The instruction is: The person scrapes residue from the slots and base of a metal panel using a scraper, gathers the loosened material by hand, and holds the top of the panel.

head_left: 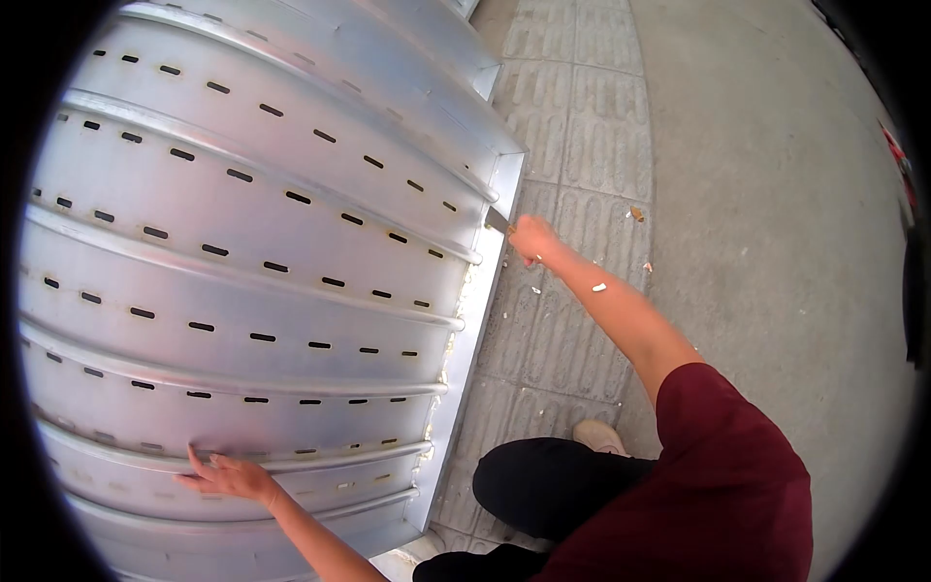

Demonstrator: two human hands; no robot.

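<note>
My right hand [532,240] is closed around the handle of a scraper [498,220], its flat blade touching the rim of a large silvery metal panel [242,301]. The panel has raised ribs and rows of dark slots. Along its right rim [472,335], crumbly pale yellowish residue [450,361] clings between the rib ends. My left hand [231,477] lies on the lower part of the panel beside a rib, fingers spread and holding nothing. A white flake [599,287] sticks to my right forearm.
Textured grey paving tiles [553,320] run alongside the panel, with smooth concrete [756,194] farther right. Small pale flakes and a brown scrap [637,213] lie on the ground. My shoe [600,436] stands on the paving near the panel's edge.
</note>
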